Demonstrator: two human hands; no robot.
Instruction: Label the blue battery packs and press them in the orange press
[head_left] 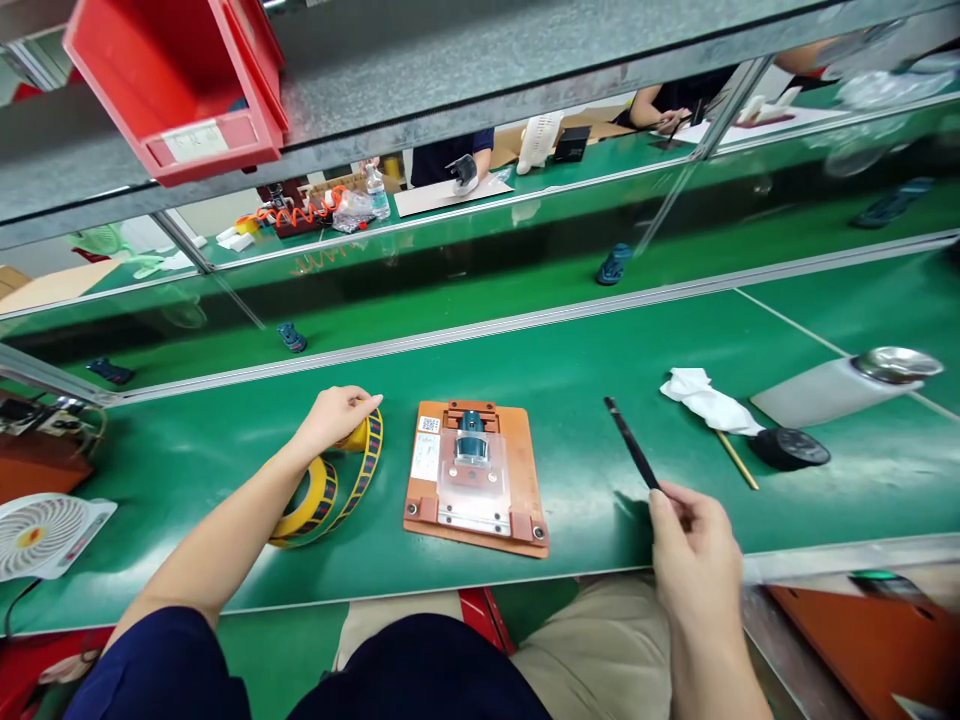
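From far away, I am seeing a red bin (247,140) sticking out past the edge of a gray shelf (450,60). A white tag (195,140) is showing on its front. On my left, a white fan (56,525) is sitting on the green table (585,350). On my right, a white wad (712,403) is lying there, and a thin yellow stick (739,462) is poking out from it. A round black thing (791,450) is resting beside the wad, near a pale bottle (806,390) with a shiny lid (896,363). Past the metal rail (457,333), on the far table (604,162), I am spotting a water bottle (378,192), a clear bag (351,212) and an orange coil (304,210) bunching together. A white shell (538,142) is standing near a black box (572,145).
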